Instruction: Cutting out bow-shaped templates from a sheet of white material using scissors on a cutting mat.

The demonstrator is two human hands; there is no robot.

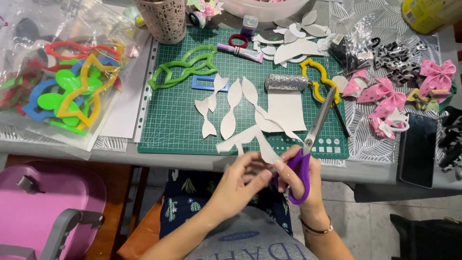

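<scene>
1. While the left hand (240, 180) pinched the white cut-out strip (243, 139) at the worktop (375, 169) edge, it kept it taut.
2. Right hand (301, 175), fingers closed through the purple-handled scissors (310, 144), held the blades clear, pointing away.

Clear plastic bag (29, 72) of coloured templates at left, dark phone screen (417, 149) at right, yellow-green container (428, 14) top right

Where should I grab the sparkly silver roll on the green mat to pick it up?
Grip the silver glitter roll around its middle, coming straight down from above. It lies flat on the green cutting mat, a long round tube, so fingers fit over its two long sides.
</scene>
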